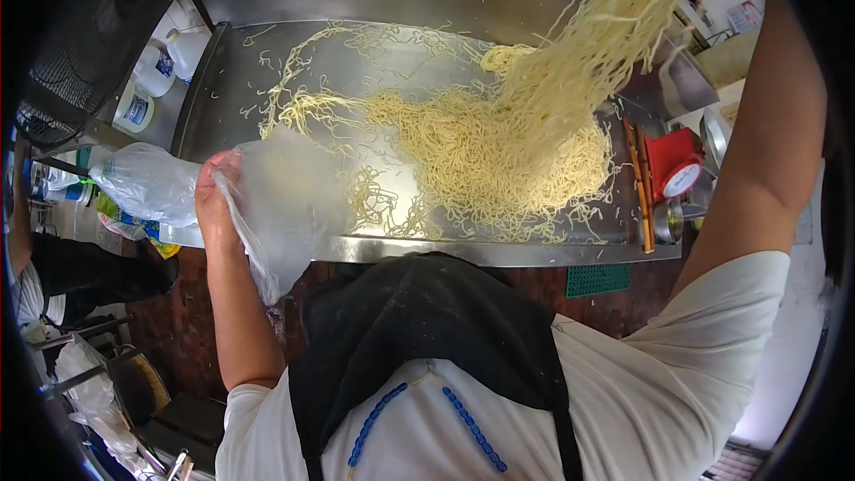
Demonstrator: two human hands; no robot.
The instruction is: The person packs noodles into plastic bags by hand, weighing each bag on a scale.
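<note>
My left hand [216, 205] is closed on the edge of a clear plastic bag [289, 200], which hangs beside the metal work surface's front left part. A large pile of yellow noodles [499, 151] lies on the metal work surface [240, 138], with loose strands scattered to its left. A long bundle of noodles [614, 27] is raised at the upper right, stretching up from the pile and out of the picture. My right arm reaches up along the right edge beside this bundle. My right hand itself is beyond the top edge.
Right of the pile lie long brown sticks [642, 187] and a red scale [674, 163]. White plastic bottles [154, 71] and a tub [135, 110] stand at the left. Another plastic bag [147, 183] is behind my left hand. A person in dark trousers [89, 276] is at the far left.
</note>
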